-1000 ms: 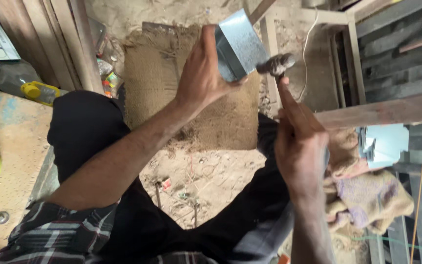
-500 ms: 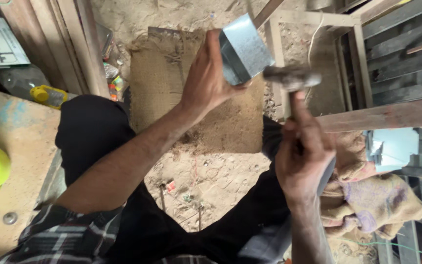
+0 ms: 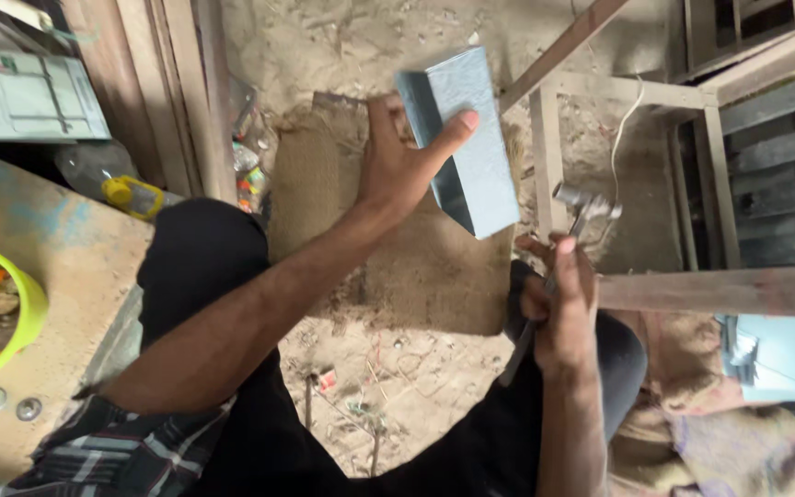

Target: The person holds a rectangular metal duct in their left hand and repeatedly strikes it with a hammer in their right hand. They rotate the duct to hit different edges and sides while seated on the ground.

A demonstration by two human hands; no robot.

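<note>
While the left hand (image 3: 396, 175) clamps the folded grey metal sheet box (image 3: 465, 138) up steady, the right hand (image 3: 558, 308) grips a small steel hammer (image 3: 580, 207) beside it.

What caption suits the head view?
Left hand grips a folded metal piece; right hand holds a hammer.

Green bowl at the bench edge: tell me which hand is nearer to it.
Left. The left hand grips the grey metal box, well right of the green bowl. The right hand, holding the hammer, is farther right still.
</note>
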